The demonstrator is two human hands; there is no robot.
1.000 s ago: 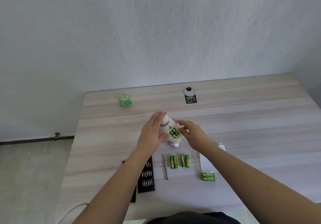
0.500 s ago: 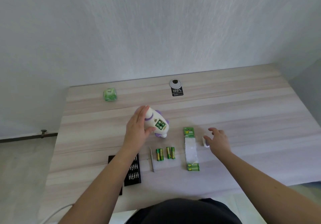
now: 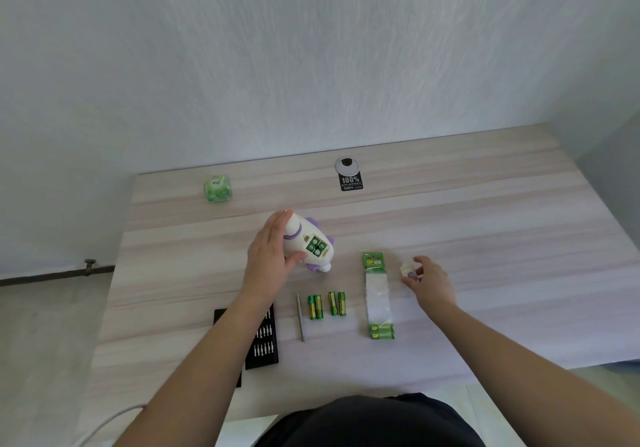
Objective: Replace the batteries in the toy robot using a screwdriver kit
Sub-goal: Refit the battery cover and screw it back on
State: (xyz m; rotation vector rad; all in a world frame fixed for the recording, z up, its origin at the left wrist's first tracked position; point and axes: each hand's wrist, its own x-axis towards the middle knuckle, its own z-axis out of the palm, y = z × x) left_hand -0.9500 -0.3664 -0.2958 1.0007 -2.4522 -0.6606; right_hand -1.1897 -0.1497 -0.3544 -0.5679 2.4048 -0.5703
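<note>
One toy robot [image 3: 308,247] on the surface [image 3: 485,224], its open compartment showing four green battery ends. Four loose batteries [image 3: 327,304] lie below it in two pairs, near the frame's centre. One battery pack [image 3: 378,296] to the right, two cells showing at its lower end. One thin screwdriver [image 3: 300,318], one black bit case [image 3: 263,337], one green cube [image 3: 217,188] at upper left, one small cover piece [image 3: 408,269]. Two hands: left hand [image 3: 272,263] and right hand [image 3: 431,283].
</note>
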